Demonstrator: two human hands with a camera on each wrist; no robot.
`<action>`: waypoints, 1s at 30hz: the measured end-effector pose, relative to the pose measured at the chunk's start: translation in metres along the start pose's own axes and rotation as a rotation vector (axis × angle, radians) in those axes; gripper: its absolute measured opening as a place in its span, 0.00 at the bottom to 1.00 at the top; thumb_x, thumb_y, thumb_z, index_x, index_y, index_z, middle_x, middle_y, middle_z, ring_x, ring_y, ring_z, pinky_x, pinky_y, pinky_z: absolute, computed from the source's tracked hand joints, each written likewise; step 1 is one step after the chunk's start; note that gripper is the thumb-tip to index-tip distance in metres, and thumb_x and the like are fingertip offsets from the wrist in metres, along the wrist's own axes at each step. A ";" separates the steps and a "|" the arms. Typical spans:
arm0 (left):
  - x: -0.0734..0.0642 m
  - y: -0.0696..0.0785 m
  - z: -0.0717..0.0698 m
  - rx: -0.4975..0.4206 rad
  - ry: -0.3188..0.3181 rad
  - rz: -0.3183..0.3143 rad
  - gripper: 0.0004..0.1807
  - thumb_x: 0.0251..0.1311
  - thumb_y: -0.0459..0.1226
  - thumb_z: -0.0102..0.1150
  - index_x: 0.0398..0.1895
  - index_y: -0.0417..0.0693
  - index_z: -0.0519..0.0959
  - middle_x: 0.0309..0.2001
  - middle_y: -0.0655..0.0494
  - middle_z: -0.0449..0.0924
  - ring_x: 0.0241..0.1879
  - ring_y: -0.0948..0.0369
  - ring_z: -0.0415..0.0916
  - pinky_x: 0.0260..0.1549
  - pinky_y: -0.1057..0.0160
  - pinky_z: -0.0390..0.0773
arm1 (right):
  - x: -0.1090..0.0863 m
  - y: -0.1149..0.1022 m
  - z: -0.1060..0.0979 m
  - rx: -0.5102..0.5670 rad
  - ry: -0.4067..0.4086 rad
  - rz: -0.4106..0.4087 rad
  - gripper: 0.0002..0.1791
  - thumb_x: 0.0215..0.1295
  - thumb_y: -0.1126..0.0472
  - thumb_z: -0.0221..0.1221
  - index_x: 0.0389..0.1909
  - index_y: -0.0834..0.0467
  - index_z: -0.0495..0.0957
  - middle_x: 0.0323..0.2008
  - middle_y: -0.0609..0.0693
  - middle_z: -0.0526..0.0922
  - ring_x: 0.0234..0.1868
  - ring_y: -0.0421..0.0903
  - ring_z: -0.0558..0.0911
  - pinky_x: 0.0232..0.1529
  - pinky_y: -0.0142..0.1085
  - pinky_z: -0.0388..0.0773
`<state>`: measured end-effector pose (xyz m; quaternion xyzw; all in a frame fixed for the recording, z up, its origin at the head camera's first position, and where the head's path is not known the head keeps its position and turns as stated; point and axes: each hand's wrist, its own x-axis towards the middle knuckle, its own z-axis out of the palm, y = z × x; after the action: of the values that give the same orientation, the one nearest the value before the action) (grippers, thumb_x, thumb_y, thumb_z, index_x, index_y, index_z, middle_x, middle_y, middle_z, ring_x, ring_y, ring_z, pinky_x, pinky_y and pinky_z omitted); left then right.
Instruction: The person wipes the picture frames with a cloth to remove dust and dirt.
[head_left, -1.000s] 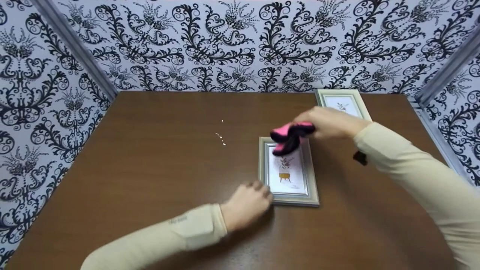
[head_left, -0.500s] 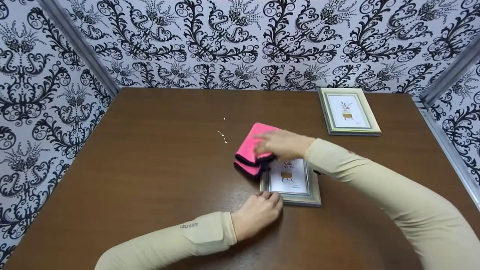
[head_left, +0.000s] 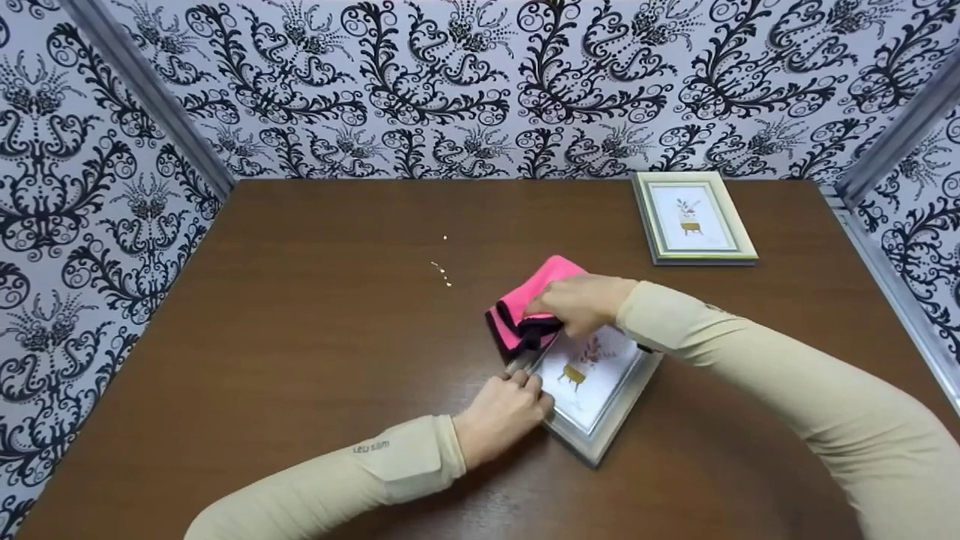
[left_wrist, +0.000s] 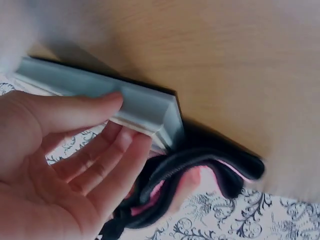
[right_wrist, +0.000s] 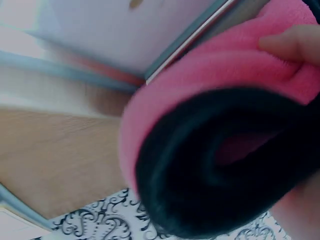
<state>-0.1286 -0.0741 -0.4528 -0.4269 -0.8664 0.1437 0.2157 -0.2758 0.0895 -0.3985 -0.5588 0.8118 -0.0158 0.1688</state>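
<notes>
A picture frame [head_left: 619,416] with a pale rim and a plant print lies turned at an angle on the brown table, right of centre. My left hand [head_left: 504,416] pinches its near left edge; in the left wrist view the thumb presses the side of the frame [left_wrist: 142,105], with the fingers against its other face. My right hand [head_left: 583,301] grips a folded pink cloth [head_left: 546,283] with black edging over the frame's far left part, hiding that corner. In the right wrist view the bunched cloth [right_wrist: 200,75] sits against the frame's edge.
A second, similar picture frame [head_left: 694,217] lies at the back right, close to the rear wall. Several small white specks [head_left: 442,272] are on the table [head_left: 322,322] left of the cloth. Black-and-white patterned walls [head_left: 450,82] enclose the back and sides.
My right hand has brought the cloth left and down along the frame. Between half a second ago and now, the frame has rotated clockwise, its near end shifting towards me, with my left hand on its edge.
</notes>
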 end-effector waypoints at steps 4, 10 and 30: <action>0.000 -0.007 -0.002 -0.016 -0.070 0.017 0.07 0.50 0.34 0.64 0.30 0.57 0.82 0.30 0.58 0.77 0.28 0.61 0.72 0.15 0.68 0.75 | -0.011 0.006 0.007 0.052 0.066 0.006 0.24 0.42 0.73 0.64 0.46 0.58 0.78 0.38 0.49 0.83 0.35 0.47 0.80 0.42 0.43 0.78; 0.005 -0.022 0.003 -0.055 -0.170 0.054 0.11 0.50 0.32 0.66 0.36 0.56 0.84 0.35 0.57 0.79 0.32 0.61 0.73 0.22 0.69 0.78 | -0.028 0.017 0.018 0.097 0.160 0.095 0.28 0.48 0.68 0.66 0.54 0.60 0.76 0.47 0.55 0.81 0.50 0.54 0.79 0.56 0.48 0.72; 0.028 -0.057 0.030 0.052 -0.021 0.163 0.06 0.54 0.33 0.61 0.28 0.54 0.85 0.27 0.59 0.78 0.26 0.61 0.75 0.21 0.67 0.78 | -0.004 0.012 0.014 0.094 0.153 0.270 0.17 0.48 0.66 0.64 0.42 0.60 0.76 0.38 0.54 0.78 0.41 0.52 0.79 0.46 0.47 0.76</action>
<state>-0.1974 -0.0876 -0.4470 -0.4888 -0.8268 0.1881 0.2051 -0.2812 0.0999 -0.4132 -0.4332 0.8884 -0.0731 0.1331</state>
